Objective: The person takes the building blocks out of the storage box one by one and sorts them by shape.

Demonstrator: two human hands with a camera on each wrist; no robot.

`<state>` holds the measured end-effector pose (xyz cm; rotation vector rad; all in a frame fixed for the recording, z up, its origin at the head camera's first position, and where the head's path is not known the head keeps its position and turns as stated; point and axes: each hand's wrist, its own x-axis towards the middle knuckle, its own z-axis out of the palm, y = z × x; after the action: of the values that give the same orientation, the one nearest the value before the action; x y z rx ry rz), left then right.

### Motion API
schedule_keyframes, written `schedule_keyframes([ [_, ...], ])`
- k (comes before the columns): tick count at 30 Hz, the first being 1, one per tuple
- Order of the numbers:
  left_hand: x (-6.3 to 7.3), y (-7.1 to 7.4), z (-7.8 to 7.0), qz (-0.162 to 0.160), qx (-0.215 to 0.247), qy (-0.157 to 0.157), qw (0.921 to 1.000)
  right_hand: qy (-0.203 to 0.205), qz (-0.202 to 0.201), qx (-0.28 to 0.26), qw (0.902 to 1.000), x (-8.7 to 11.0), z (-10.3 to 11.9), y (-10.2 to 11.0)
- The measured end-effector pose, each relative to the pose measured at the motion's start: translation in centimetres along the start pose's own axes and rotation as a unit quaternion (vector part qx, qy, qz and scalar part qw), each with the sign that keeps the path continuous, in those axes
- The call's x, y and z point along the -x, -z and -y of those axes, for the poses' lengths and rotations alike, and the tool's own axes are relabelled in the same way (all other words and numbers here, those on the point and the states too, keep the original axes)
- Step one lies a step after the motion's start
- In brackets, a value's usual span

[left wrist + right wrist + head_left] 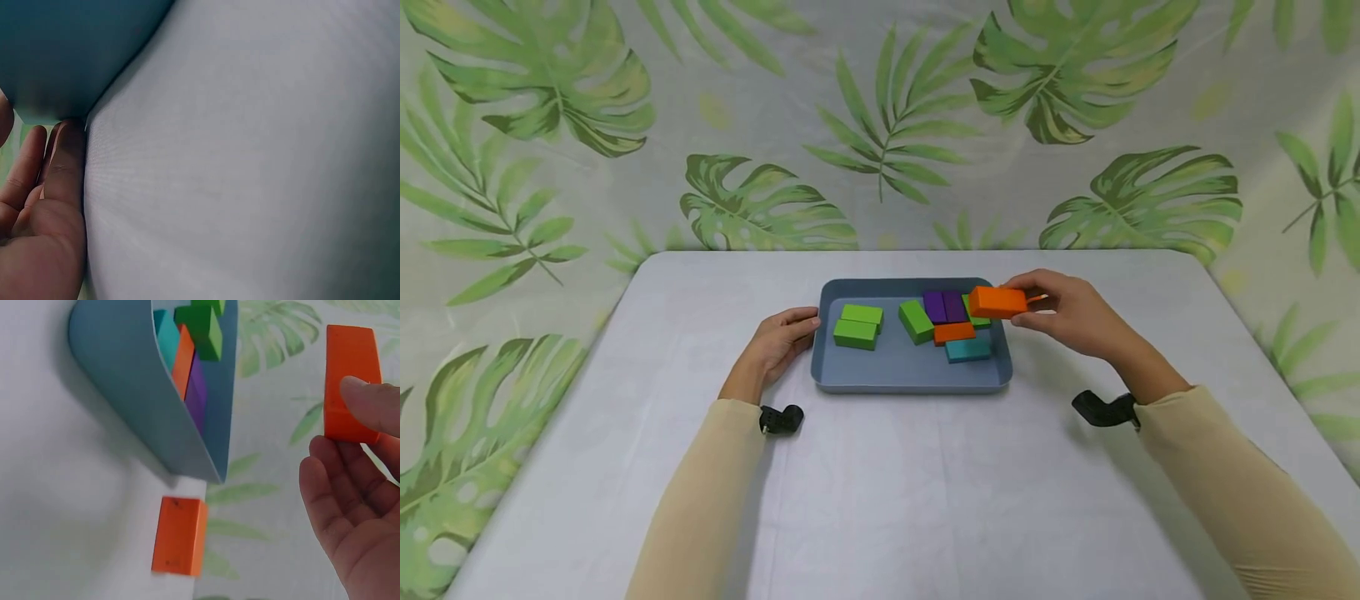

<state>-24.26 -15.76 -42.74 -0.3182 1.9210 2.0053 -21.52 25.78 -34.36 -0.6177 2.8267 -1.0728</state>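
Observation:
An orange block is pinched between the thumb and fingertips of my right hand, raised at the right rim of the blue-grey tray. The right wrist view shows this held block clearly. My left hand rests beside the tray's left wall, its extended fingers touching the wall. At the tray's left lie two green blocks. Toward its right sit a tilted green block, two purple blocks, an orange block, a teal block and a partly covered green block.
Outside the tray, another orange block lies on the white tablecloth, mostly hidden behind my right hand in the head view. A leaf-patterned cloth hangs behind the table.

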Motion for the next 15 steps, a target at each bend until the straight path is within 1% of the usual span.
schedule_keyframes([
  [4, 0.0, 0.0, 0.0, -0.001, 0.002, 0.001, 1.0, -0.025, -0.013, 0.002, 0.9996, 0.2, -1.0, 0.8],
  [8, 0.0, 0.0, 0.0, 0.001, 0.004, -0.001, 1.0, -0.06, -0.016, 0.004, 0.9981, 0.8, -2.3, 2.1],
  [15, -0.1, 0.1, 0.1, 0.006, 0.001, -0.006, 1.0, -0.113, -0.023, 0.029, 0.9929, 1.6, -6.0, 4.1],
])
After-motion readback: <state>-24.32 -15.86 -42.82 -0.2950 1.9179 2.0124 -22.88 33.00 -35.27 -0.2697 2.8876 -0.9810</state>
